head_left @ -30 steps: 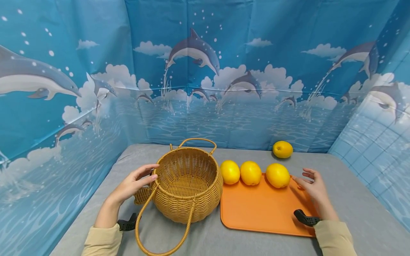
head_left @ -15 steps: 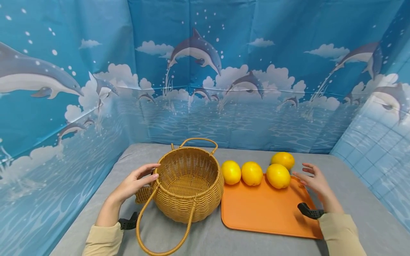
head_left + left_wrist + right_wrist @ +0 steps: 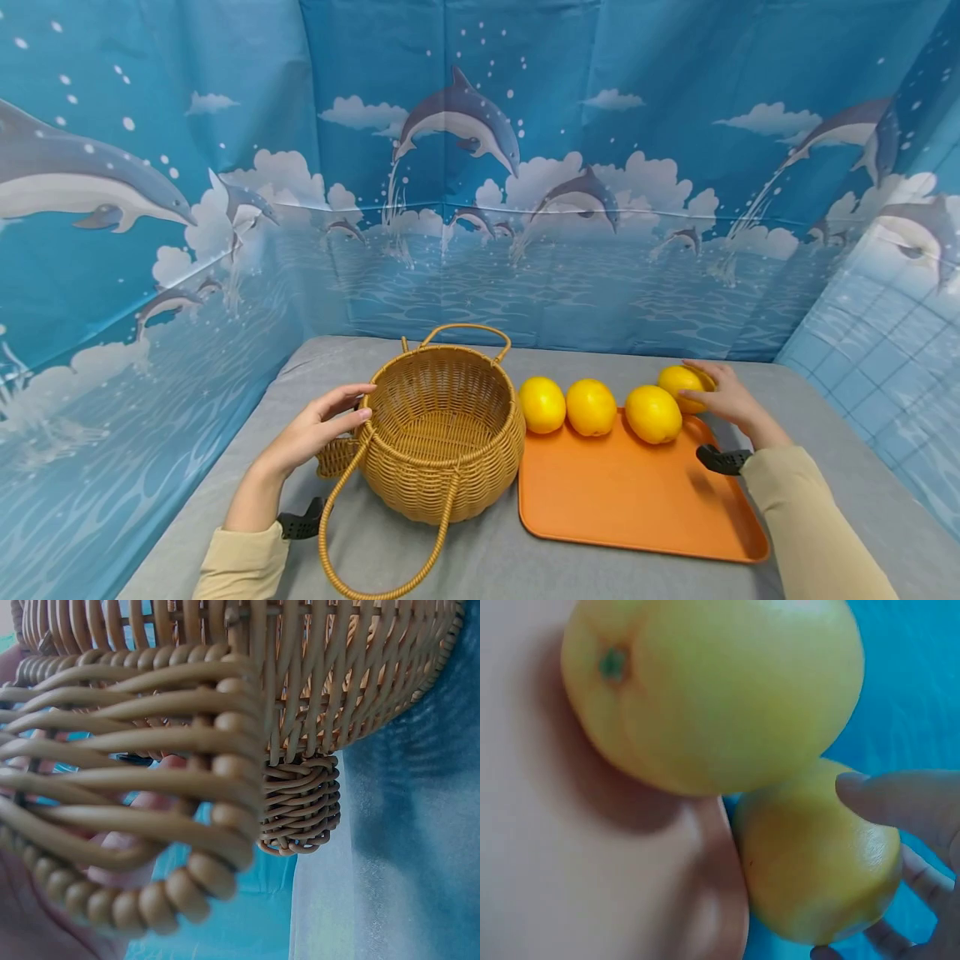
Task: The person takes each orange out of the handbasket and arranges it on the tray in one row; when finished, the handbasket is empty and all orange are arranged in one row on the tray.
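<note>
A wicker basket (image 3: pixel 442 433) with two looped handles stands left of centre, nothing inside it. My left hand (image 3: pixel 322 423) holds its left side, fingertips at the rim; in the left wrist view, fingers show through the basket's woven side piece (image 3: pixel 127 772). My right hand (image 3: pixel 723 396) grips a yellow citrus fruit (image 3: pixel 681 385) just beyond the orange tray's back edge. The right wrist view has the thumb on this fruit (image 3: pixel 817 862) and fingers behind it. Touching it is another yellow citrus fruit (image 3: pixel 653 414) on the tray (image 3: pixel 622 500), its green stem end visible.
Two more yellow citrus fruits (image 3: pixel 566 407) sit side by side at the tray's back left, close to the basket. A grey cloth (image 3: pixel 480 567) covers the table. Blue dolphin-print curtains (image 3: pixel 480 250) enclose the back and sides.
The farthest fruit has come nearer to the tray and shifted right, against another fruit. My right hand has reached over to it and taken hold. The left hand stays at the basket.
</note>
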`<state>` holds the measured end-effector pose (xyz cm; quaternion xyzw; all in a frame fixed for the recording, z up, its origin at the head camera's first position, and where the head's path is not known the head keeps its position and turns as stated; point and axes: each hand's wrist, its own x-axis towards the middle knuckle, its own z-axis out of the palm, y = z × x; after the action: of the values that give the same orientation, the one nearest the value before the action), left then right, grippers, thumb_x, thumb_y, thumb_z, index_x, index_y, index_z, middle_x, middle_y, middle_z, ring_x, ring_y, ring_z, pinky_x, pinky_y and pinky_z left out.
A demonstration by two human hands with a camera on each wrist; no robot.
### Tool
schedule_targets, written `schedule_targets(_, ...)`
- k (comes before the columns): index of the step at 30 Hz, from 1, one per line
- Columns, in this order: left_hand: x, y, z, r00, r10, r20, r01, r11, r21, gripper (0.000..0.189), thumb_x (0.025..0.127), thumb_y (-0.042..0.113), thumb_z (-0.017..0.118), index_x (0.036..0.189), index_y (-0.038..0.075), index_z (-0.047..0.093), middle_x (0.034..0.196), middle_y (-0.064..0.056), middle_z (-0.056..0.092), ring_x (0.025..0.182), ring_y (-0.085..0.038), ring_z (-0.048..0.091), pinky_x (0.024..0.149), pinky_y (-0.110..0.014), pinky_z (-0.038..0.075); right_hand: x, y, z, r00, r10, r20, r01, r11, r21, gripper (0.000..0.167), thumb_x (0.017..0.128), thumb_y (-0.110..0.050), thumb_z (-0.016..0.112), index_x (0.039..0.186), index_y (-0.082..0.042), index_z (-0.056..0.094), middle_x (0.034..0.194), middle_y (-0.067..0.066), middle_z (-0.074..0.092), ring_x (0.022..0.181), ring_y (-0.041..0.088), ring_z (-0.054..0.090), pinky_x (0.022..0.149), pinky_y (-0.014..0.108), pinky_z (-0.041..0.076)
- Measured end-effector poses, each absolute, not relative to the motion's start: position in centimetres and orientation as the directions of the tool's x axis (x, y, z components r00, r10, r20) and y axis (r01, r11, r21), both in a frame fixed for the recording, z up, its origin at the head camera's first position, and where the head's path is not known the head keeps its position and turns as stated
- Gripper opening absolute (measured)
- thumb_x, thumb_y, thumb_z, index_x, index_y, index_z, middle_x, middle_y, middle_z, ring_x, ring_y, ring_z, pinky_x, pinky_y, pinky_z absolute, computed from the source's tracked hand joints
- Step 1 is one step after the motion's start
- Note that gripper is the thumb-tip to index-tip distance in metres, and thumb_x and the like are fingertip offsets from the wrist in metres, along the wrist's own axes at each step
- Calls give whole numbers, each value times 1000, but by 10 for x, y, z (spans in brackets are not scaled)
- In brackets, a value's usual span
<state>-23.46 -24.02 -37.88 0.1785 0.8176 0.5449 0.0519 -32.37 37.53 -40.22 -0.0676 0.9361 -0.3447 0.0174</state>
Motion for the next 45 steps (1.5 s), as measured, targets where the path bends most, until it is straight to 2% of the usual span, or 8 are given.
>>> schedule_targets(6,-234,-241,-379,-928,355,116,244,342,908,48,96,26,56,139,10,44,137,-20,42,106,-30,50,83,-42,47,-325,380,-412,-993,-117,33,-110,752,-650,76,90,-33,64,143,6,27,137,40,12,121,56,12,87,69,24)
schedule_targets(16,-234,-240,-379,-930,351,110,236,340,910,48,96,28,56,139,11,44,138,-19,42,110,-35,48,85,-46,45,-328,382,-433,-996,-64,58,-85,624,-777,81,89,-25,66,146,2,15,140,37,13,112,51,35,87,58,39)
schedule_targets(20,-234,-239,-379,-930,350,112,235,333,913,48,96,28,56,139,11,45,139,-18,41,115,-37,45,88,-51,43,-323,379,-432,-997,-14,75,-68,614,-787,81,88,-26,67,144,3,15,139,38,11,113,53,31,87,60,38)
schedule_targets(26,-234,-238,-379,-927,356,118,241,324,915,49,96,28,56,139,10,44,139,-16,41,118,-38,43,89,-54,42,-305,377,-425,-995,95,27,33,575,-817,96,87,-39,66,147,4,5,141,40,0,116,56,23,87,63,34)
schedule_targets(29,-234,-238,-379,-925,360,122,246,321,914,49,96,27,56,139,10,44,139,-18,41,118,-38,43,89,-54,41,-295,377,-424,-987,159,1,86,535,-840,99,87,-43,64,147,4,1,141,40,2,115,54,25,84,57,40)
schedule_targets(32,-235,-239,-380,-923,363,126,251,323,912,48,96,27,56,139,10,44,139,-18,41,118,-38,43,90,-54,41,-300,393,-442,-979,202,-6,96,437,-894,107,84,-46,67,147,4,-3,142,38,3,114,50,29,75,43,50)
schedule_targets(36,-235,-239,-380,-923,362,129,254,325,911,48,96,27,56,139,10,44,140,-18,41,119,-37,43,90,-54,40,-299,401,-454,-977,211,-29,105,358,-928,112,83,-50,66,146,3,-9,143,37,2,113,47,33,65,31,54)
schedule_targets(45,-234,-240,-380,-926,352,135,256,323,911,48,96,26,56,139,10,45,139,-17,41,119,-35,43,89,-53,42,-265,363,-430,-968,243,-63,157,390,-907,100,90,-46,57,143,4,-10,141,39,2,116,50,33,65,31,54)
